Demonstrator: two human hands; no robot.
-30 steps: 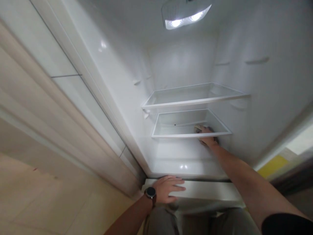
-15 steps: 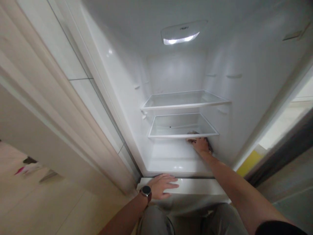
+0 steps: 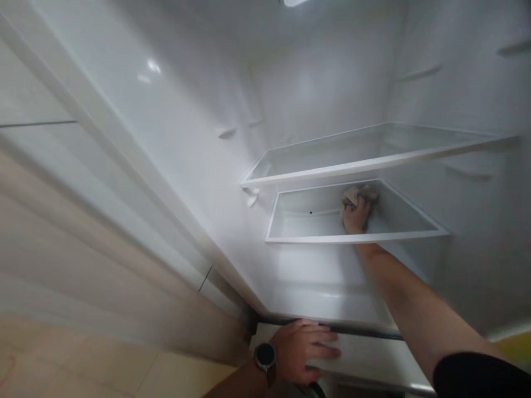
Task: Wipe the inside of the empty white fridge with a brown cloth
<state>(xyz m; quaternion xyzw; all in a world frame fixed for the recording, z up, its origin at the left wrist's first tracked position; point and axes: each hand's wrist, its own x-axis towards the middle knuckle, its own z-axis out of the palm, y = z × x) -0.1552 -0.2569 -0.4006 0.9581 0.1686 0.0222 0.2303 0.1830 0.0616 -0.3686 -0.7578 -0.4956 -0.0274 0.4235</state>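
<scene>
Deep inside the white fridge compartment, my right hand (image 3: 355,214) is closed on a crumpled brownish cloth (image 3: 360,194). It reaches beneath the lower glass shelf (image 3: 319,239), and I see hand and cloth through the glass, against the back wall or near it. My left hand (image 3: 305,351) rests with fingers spread on the white ledge (image 3: 369,354) at the compartment's front. A round dark watch (image 3: 264,356) is on the left wrist.
An upper glass shelf (image 3: 373,162) spans the compartment above the lower one. Moulded shelf supports (image 3: 227,134) stick out from the side walls. A lamp (image 3: 294,2) glows at the top. To the left runs a pale door frame (image 3: 124,243), with a tiled floor (image 3: 103,359) below.
My right hand has moved the cloth deeper, from the lower shelf's front edge to under the glass at the back. My view has come closer and tilted. The left hand stays on the ledge.
</scene>
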